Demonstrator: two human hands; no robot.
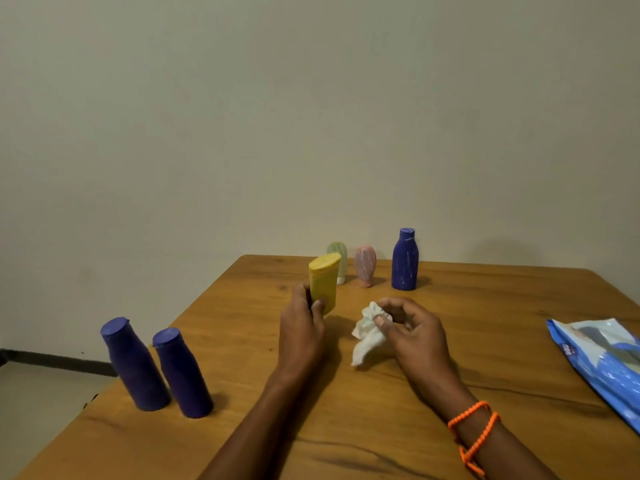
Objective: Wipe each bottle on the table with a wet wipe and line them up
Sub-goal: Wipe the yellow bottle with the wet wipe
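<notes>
My left hand (300, 330) grips the lower part of a yellow bottle (323, 278) and holds it upright above the table's middle. Just to its right, my right hand (412, 332) pinches a crumpled white wet wipe (367, 336); wipe and bottle are apart. Two dark blue bottles (133, 365) (181, 372) stand side by side near the table's left edge. At the far side stand a pale green bottle (340, 259), partly hidden behind the yellow one, a pink bottle (365, 266) and a third dark blue bottle (404, 259).
A blue wet wipe pack (602, 362) lies at the right edge of the wooden table (485, 323). A plain wall rises behind the table. Floor shows past the table's left edge.
</notes>
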